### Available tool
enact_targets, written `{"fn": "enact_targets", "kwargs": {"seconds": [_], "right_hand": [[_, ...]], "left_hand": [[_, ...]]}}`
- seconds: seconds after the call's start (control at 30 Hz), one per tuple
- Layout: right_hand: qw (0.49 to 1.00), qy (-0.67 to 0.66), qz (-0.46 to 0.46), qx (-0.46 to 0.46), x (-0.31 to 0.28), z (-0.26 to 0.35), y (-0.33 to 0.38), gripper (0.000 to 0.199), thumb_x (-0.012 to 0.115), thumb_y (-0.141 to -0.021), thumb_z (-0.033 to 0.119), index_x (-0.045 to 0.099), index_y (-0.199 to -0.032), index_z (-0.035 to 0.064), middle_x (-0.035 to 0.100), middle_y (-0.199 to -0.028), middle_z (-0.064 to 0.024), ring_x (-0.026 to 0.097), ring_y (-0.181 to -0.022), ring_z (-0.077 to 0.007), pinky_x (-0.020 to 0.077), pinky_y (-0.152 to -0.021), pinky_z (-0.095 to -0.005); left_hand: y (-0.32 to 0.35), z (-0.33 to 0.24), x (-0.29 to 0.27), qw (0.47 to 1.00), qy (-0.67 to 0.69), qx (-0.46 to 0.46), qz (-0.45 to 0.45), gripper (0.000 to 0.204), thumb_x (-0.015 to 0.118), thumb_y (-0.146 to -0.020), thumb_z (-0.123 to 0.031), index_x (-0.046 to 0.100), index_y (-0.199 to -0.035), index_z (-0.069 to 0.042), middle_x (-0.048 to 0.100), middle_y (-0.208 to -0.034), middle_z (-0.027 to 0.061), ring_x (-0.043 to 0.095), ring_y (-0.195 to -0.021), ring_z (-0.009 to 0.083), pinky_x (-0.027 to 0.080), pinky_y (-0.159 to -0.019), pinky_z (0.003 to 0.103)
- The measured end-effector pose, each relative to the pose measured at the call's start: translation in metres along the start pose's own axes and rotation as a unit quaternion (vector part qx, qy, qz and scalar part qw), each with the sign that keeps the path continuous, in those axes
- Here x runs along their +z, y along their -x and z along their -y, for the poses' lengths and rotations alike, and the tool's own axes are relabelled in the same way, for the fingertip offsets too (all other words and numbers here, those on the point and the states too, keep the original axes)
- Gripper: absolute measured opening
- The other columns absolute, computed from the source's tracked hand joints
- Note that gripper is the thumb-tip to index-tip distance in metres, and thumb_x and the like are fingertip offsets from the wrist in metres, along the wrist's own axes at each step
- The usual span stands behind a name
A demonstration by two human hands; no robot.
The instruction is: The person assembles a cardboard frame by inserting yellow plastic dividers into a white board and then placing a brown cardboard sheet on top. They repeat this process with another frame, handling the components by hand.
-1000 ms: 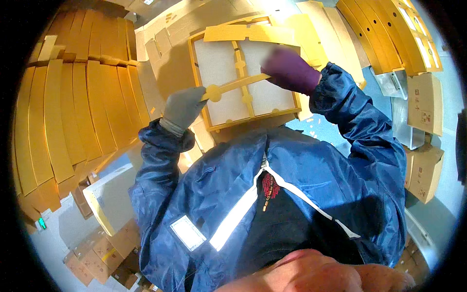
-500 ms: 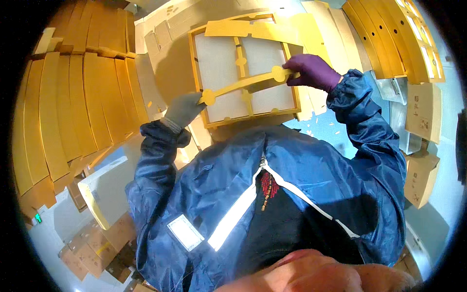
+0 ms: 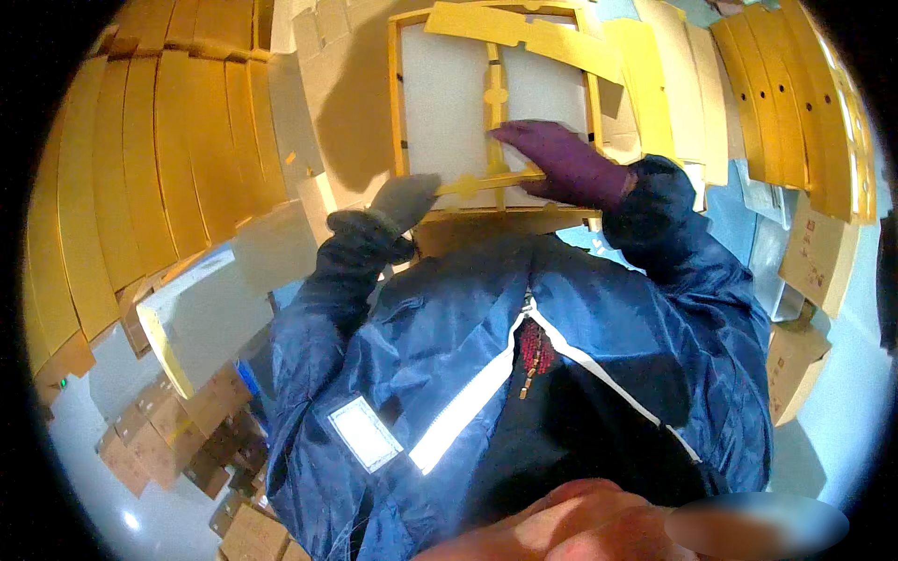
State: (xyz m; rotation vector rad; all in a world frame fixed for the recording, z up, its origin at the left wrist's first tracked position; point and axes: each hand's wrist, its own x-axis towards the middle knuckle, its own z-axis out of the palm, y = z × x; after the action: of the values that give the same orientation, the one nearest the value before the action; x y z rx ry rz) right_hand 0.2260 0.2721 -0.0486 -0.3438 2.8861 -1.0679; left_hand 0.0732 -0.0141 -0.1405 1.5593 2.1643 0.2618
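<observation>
On the white panel [image 3: 440, 112] in its yellow frame [image 3: 397, 103], the right hand [image 3: 561, 164] in a purple glove lies flat and open. Its palm presses a thin yellow strip [image 3: 486, 182]. Just beside it, the left hand [image 3: 404, 201] in a grey glove pinches the strip's end. Yellow card stacks [image 3: 159, 168] stand nearby.

- One frame [image 3: 402, 103], yellow-edged, holding two white panels [image 3: 441, 112] side by side.
- Two gloved hands at the frame's lower edge: one grey, the left hand [image 3: 404, 198], and one purple, the right hand [image 3: 559, 161].
- One yellow strip [image 3: 486, 183] across the frame's lower edge, between both hands.
- Two stacks of curved yellow card pieces: one left stack [image 3: 159, 159], one right stack [image 3: 795, 93]; the pieces are too many to count.
- Brown boxes [image 3: 803, 365]: at least three at right, and more, uncountable, at lower left.
</observation>
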Motion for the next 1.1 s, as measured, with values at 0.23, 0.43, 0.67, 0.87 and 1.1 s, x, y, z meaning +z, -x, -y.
{"fn": "enact_targets", "kwargs": {"seconds": [0.23,0.43,0.67,0.87,1.1], "right_hand": [[0.994,0.1,0.025,-0.043,0.106,-0.013,-0.088,0.015,0.061,-0.089,0.02,0.063,-0.093,0.0055,0.066,-0.082,-0.0152,0.067,-0.079,-0.0357,0.0541,-0.069,-0.0489],[0.994,0.1,0.032,-0.01,0.127,-0.071,-0.124,0.012,0.059,-0.09,0.018,0.062,-0.089,0.006,0.064,-0.082,-0.0164,0.065,-0.08,-0.039,0.0531,-0.071,-0.0484],[0.99,0.133,0.05,-0.015,0.141,-0.09,-0.125,0.016,0.056,-0.091,0.02,0.06,-0.089,0.0053,0.063,-0.081,-0.0176,0.064,-0.081,-0.0395,0.0531,-0.071,-0.0492],[0.99,0.136,0.038,0.005,0.146,-0.079,-0.123,0.015,0.058,-0.09,0.02,0.061,-0.088,0.0056,0.064,-0.082,-0.0177,0.065,-0.082,-0.0398,0.0528,-0.071,-0.0503],[0.972,0.167,-0.153,-0.068,0.118,-0.066,-0.105,0.033,0.071,-0.084,0.032,0.064,-0.105,0.0078,0.066,-0.093,-0.0147,0.065,-0.09,-0.0355,0.0517,-0.078,-0.0482]], "left_hand": [[-0.026,0.018,0.005,0.993,0.065,-0.084,-0.054,0.024,0.064,-0.091,-0.026,0.066,-0.105,-0.007,0.067,-0.096,0.0192,0.066,-0.092,0.0363,0.053,-0.079,0.044],[-0.03,0.037,0.049,0.864,0.19,-0.353,-0.305,0.043,0.067,-0.09,-0.036,0.063,-0.122,-0.007,0.068,-0.1,0.0205,0.065,-0.096,0.0402,0.051,-0.086,0.047],[-0.037,0.024,0.08,0.866,0.225,-0.386,-0.224,0.044,0.062,-0.092,-0.04,0.062,-0.119,-0.006,0.068,-0.109,0.0214,0.065,-0.1,0.0408,0.051,-0.087,0.048],[-0.038,0.01,0.065,0.87,0.206,-0.414,-0.17,0.047,0.06,-0.093,-0.044,0.062,-0.121,-0.006,0.068,-0.111,0.0213,0.064,-0.103,0.0411,0.05,-0.088,0.047],[-0.04,0.01,0.067,0.876,0.222,-0.381,-0.194,0.041,0.063,-0.091,-0.035,0.061,-0.115,-0.002,0.065,-0.11,0.0239,0.061,-0.106,0.0414,0.048,-0.09,0.05]]}}
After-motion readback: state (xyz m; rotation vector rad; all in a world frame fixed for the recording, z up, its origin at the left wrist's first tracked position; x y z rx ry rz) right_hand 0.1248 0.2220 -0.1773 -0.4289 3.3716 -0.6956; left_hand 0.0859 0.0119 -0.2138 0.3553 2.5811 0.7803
